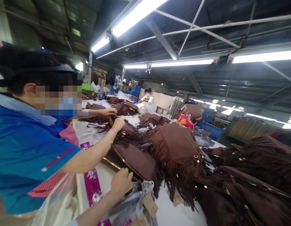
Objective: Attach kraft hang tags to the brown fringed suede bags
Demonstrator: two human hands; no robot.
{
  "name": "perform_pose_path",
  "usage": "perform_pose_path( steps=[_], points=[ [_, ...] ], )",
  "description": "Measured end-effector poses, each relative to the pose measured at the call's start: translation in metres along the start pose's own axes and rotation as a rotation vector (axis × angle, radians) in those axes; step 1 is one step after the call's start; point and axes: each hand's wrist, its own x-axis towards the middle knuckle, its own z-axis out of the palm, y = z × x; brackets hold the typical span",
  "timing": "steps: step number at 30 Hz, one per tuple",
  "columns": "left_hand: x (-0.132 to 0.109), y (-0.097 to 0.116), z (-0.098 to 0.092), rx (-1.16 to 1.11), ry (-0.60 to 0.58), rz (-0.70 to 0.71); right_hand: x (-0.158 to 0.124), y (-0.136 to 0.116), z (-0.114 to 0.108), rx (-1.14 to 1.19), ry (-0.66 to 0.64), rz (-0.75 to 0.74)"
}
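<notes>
My left hand [121, 182] reaches in from the bottom, its fingers curled closed over the near edge of a brown handbag [139, 159]. Gold zips run along the side of this bag, and dark fringe hangs at its right end. Just below the hand lie clear plastic wrapping [133, 201] and a tan card tag [150, 205]. My right hand is out of view. Next to this bag, a larger fringed brown bag [177, 141] lies flap up.
A co-worker in a blue shirt [29, 150] stands close on my left, both hands [118, 124] on another brown bag. More fringed bags [253, 188] are piled at right. Purple printed tape [92, 185] crosses the pale table covering. Other people [147, 98] work farther back.
</notes>
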Motion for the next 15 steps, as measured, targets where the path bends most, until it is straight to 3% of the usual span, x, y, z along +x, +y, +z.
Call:
perform_pose_path(
  steps=[4, 6, 11, 15],
  points=[
    [0.031, 0.004, 0.005, 0.369, -0.009, 0.590, 0.009, 0.009, 0.008, 0.070, -0.068, 0.052],
    [0.050, -0.001, 0.011, 0.635, 0.013, 0.729, 0.002, 0.007, 0.013, 0.086, -0.067, 0.015],
    [0.066, -0.037, 0.027, 0.934, -0.033, 0.565, -0.005, -0.012, 0.016, 0.058, -0.017, -0.076],
    [0.065, -0.049, 0.031, 0.972, -0.063, 0.558, 0.052, -0.044, 0.022, -0.237, -0.046, -0.091]
  ],
)
